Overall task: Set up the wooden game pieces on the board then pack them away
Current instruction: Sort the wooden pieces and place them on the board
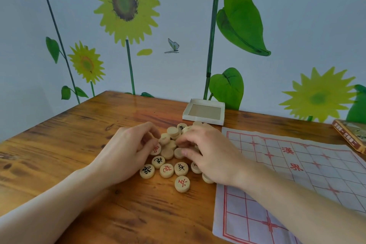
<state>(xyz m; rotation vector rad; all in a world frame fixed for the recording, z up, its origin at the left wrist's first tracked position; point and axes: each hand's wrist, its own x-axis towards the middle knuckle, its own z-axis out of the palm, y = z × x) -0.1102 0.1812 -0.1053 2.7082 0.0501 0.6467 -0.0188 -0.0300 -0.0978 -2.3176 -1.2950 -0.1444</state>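
Observation:
A heap of round wooden game pieces (170,144) with red or black characters lies on the wooden table (69,144), left of the board. The board (297,174) is a white sheet with a red grid, bare of pieces. My left hand (126,150) sits at the heap's left side, its curled fingers pinching a piece with a red mark (156,149). My right hand (210,152) covers the heap's right side, fingers curled over several pieces. A few single pieces, one of them (182,184) nearest me, lie flat in front of the heap.
An empty white box tray (204,120) stands behind the heap near the wall. A box lid with a printed picture (350,136) lies at the table's far right edge. The sunflower-patterned wall rises just behind the table.

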